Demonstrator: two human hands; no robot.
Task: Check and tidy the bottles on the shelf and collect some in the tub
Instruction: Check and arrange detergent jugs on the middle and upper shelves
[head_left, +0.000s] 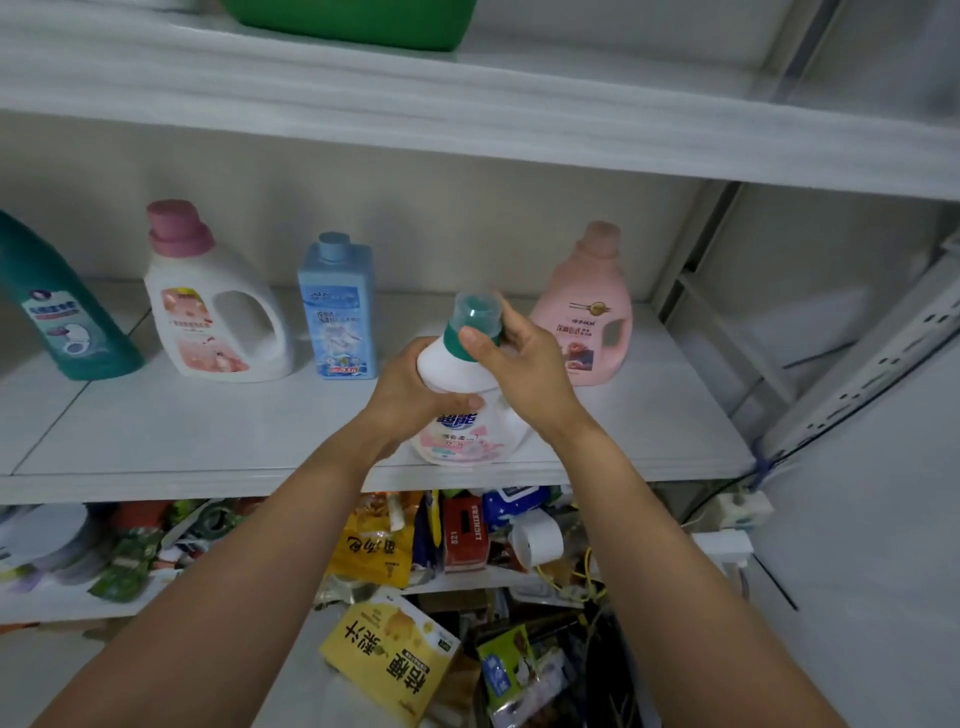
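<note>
A white bottle (457, 431) with a teal cap (471, 318) stands near the front edge of the middle shelf (208, 441), tilted a little towards me. My left hand (410, 389) grips its shoulder from the left. My right hand (524, 364) curls round the cap and neck from the right. Behind it stand a teal bottle (67, 317), a white jug with a pink cap (208, 306), a light blue bottle (337, 312) and a pink jug (587, 317). A green tub (353, 23) sits on the shelf above.
The lower shelf holds packets, a red box (465, 530), a white roll (537, 538) and stacked plates (47, 540). A yellow box (389, 660) and more packets lie below. A metal upright (857, 358) and a power strip (727, 551) stand at the right.
</note>
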